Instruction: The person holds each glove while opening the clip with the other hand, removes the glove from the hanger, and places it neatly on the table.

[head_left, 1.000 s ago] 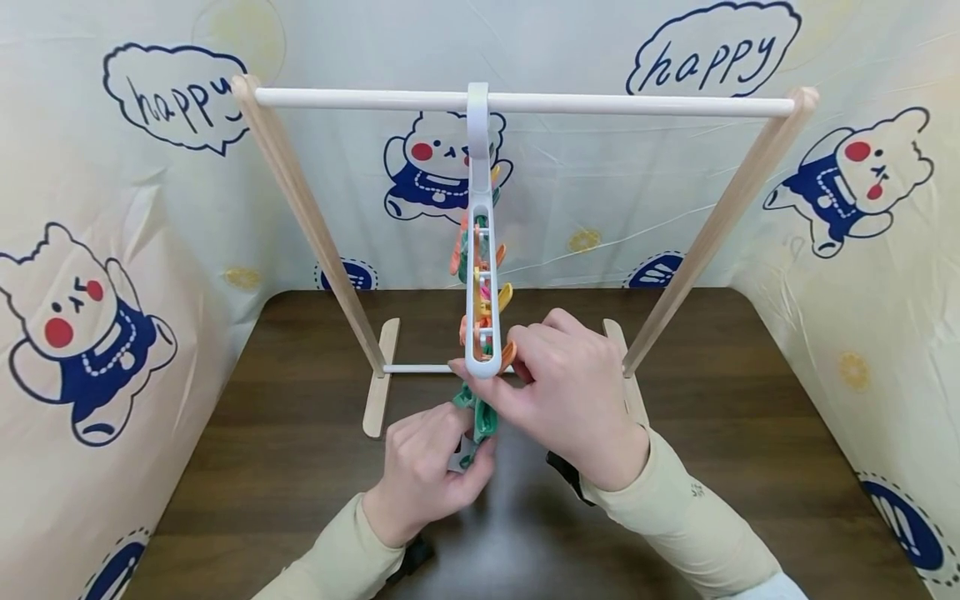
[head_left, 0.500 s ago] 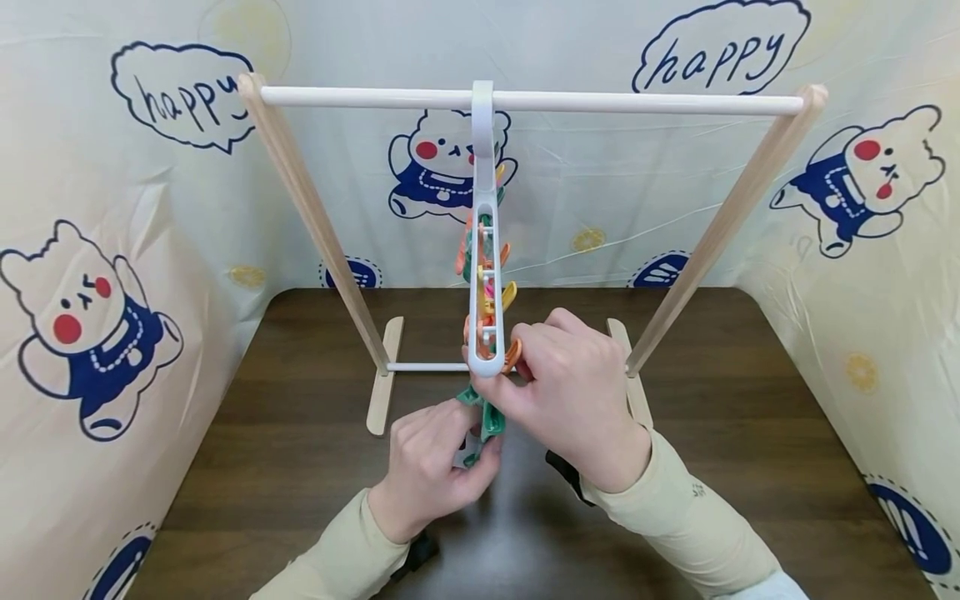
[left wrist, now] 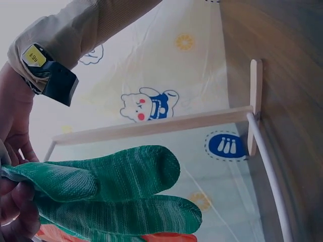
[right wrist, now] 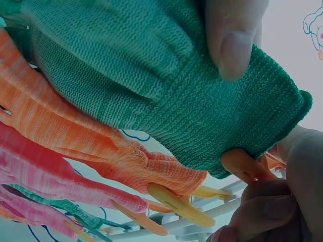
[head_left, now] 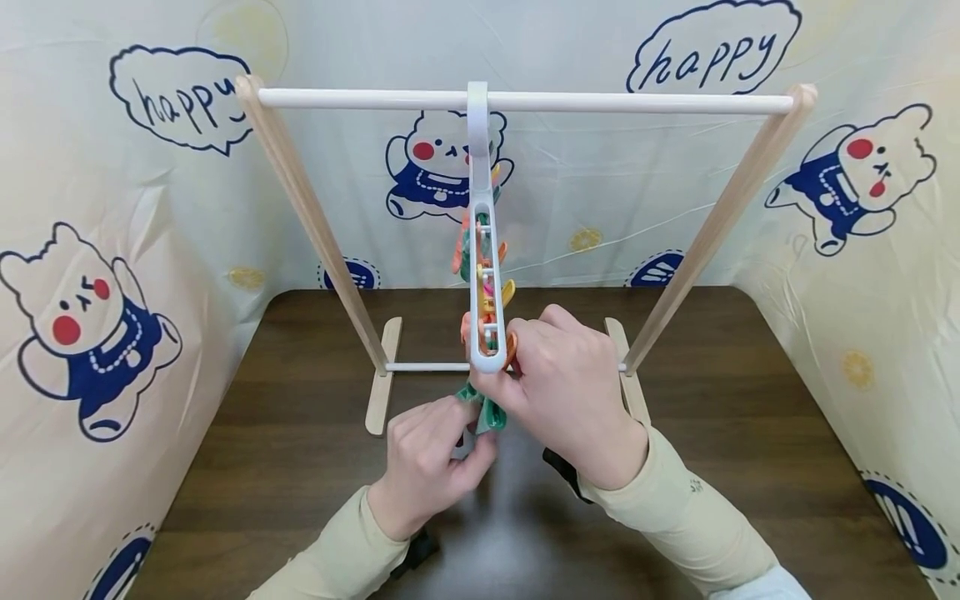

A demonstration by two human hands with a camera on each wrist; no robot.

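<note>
A green knit glove hangs with its cuff up, its fingers pointing down in the left wrist view. My left hand pinches the glove near the cuff, thumb against the knit in the right wrist view. Above it, my right hand grips an orange clip at the front end of the white hanger. The clip's tip overlaps the cuff edge in the right wrist view. Behind this glove hang orange gloves and pink gloves, with a yellow clip at an orange cuff.
The hanger hooks over the white top bar of a stand with wooden legs. A lower white rod joins the feet above the dark wooden table. Printed cloth encloses the back and sides.
My right thumb, which stuck out left of the hanger's end, has drawn back behind it. The glove has shifted slightly in my left fingers, and its pale patch between them is gone from view.
</note>
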